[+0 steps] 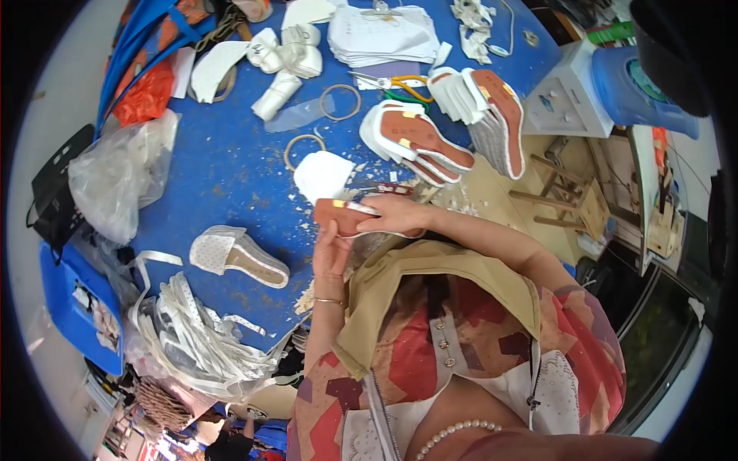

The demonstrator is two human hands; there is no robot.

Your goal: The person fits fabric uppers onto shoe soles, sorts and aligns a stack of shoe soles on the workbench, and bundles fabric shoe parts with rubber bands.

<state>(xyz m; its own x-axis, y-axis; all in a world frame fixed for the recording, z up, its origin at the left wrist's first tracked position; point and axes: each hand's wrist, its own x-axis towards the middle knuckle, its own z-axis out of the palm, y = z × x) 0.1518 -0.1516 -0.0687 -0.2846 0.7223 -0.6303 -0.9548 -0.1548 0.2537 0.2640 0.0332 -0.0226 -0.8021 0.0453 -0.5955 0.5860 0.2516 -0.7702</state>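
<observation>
Two hands are gripping one brown insole point(346, 219) over the near part of the blue bench point(231, 154): the fingers of the left hand point(330, 250) are clasping its left end, those of the right hand point(390, 214) its middle. Stacked insoles point(427, 138) are lying beyond; papers point(384, 37) are resting farther back.

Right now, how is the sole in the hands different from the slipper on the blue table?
The sole is held up by the left hand and right hand, while the slipper lies on the table.
The sole's visible face is reddish brown; the slipper's inside is tan.
The slipper has a wide white strap; no strap shows on the sole.
Both are footwear pieces.
</observation>
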